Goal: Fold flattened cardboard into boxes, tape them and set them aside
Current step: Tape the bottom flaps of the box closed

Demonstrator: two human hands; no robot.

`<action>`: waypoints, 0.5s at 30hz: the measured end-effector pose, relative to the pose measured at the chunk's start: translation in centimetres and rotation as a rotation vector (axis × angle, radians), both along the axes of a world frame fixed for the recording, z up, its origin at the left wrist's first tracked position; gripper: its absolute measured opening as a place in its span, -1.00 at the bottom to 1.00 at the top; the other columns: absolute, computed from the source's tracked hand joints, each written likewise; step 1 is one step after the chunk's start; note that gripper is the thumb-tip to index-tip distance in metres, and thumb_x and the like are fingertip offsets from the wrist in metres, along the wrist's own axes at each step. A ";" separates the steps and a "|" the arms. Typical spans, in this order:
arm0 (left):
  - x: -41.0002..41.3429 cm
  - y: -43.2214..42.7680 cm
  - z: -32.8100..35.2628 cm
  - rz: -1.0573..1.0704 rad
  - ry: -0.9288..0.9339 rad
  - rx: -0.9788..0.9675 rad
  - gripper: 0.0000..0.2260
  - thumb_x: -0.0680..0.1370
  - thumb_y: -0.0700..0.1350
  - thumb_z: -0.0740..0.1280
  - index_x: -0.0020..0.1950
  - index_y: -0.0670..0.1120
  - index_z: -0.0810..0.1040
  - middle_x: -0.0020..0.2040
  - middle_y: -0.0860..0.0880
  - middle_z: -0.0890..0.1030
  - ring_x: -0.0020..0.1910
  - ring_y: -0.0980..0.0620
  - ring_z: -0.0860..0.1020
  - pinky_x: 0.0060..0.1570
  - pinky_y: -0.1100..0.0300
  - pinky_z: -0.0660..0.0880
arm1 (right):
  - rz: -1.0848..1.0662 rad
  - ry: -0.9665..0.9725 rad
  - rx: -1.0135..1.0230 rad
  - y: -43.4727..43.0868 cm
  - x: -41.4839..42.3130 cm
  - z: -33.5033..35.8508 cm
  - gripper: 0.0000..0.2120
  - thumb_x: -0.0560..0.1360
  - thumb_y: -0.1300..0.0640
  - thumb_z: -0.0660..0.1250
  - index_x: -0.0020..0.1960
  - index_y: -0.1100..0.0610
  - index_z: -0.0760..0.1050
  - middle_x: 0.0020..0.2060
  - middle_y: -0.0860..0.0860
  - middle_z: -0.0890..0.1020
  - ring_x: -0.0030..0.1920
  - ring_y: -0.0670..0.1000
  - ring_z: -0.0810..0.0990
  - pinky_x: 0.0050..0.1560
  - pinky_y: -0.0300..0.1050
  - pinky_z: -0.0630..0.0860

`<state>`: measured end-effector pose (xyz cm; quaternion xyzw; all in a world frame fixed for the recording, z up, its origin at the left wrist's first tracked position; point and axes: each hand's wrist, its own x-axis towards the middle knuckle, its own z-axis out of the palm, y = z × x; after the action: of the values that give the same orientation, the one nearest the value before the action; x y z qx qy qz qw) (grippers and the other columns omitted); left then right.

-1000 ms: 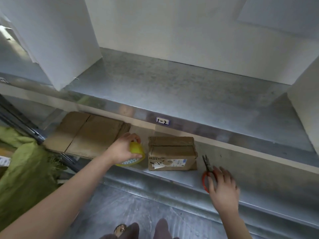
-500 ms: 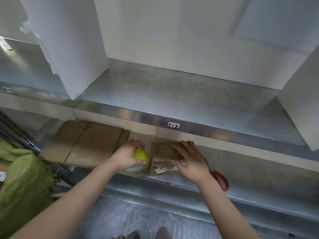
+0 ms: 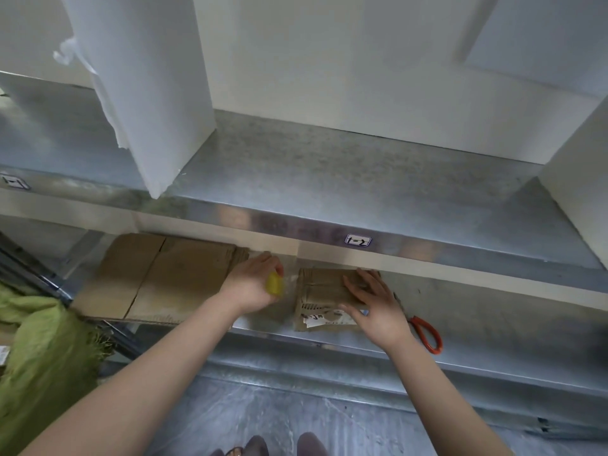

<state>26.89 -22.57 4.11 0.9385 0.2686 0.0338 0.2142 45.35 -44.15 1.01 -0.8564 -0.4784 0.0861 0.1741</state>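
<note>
Galvanised metal shelving against a white wall, two levels; the work is on the lower shelf (image 3: 493, 311), tucked under the lip of the upper shelf (image 3: 329, 179). Small folded box (image 3: 320, 286) sits near the front edge of the lower shelf, top flaps down, torn white label on its near face. My right hand (image 3: 375, 304) lies flat on the box top, fingers straight and spread, gripping nothing. It's there to pin the flaps shut and stop the box sliding while tape goes on. My left hand (image 3: 250, 284) is curled round the yellow tape roll (image 3: 274, 284), just beside the box's left side, roll mostly hidden in the palm. A faint clear strip seems to run from roll to box, too blurred to be sure. Roll is held low and close so tape can be drawn across the seam, I'd judge. Step in hand: taping the top closed; box is folded, not visibly sealed, not yet set aside. Scissors (image 3: 417, 321), orange handles, lie on the same shelf just right of my right hand, partly hidden by it, parked in reach for the cut. Flat cardboard (image 3: 164, 278) is stacked on that shelf just beyond my left hand, supply for the next boxes. Green cloth (image 3: 39, 350) is bunched at far left, below shelf level. White panel (image 3: 148, 77) stands on the upper shelf. Risk: flaps could spring up if the right hand lifts early.
</note>
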 end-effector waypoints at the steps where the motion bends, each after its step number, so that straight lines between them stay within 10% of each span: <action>1: 0.1 0.0 -0.1 -0.007 0.007 0.016 -0.64 0.36 0.04 0.46 0.08 0.07 0.43 0.08 0.11 0.46 0.08 0.03 0.48 -0.04 0.15 0.41 | -0.005 -0.008 -0.005 0.0 0.0 -0.1 -0.09 0.32 -0.60 -0.25 0.45 -0.16 0.34 0.52 -0.11 0.20 0.55 -0.01 0.06 0.44 -0.12 0.10; 15: -3.4 1.1 0.5 0.070 -0.111 -0.123 -0.56 0.30 0.07 0.54 0.08 0.07 0.46 0.03 0.13 0.41 -0.01 0.12 0.41 -0.13 0.23 0.29 | -0.057 -0.036 -0.006 0.4 -1.0 1.0 -0.23 0.39 -0.55 -0.17 0.48 -0.24 0.21 0.50 -0.11 0.25 0.55 0.05 0.10 0.47 0.21 0.20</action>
<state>23.53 -21.50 4.65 0.9103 0.2904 0.0767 0.2849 44.34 -43.74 2.04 -0.8715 -0.4568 0.0671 0.1655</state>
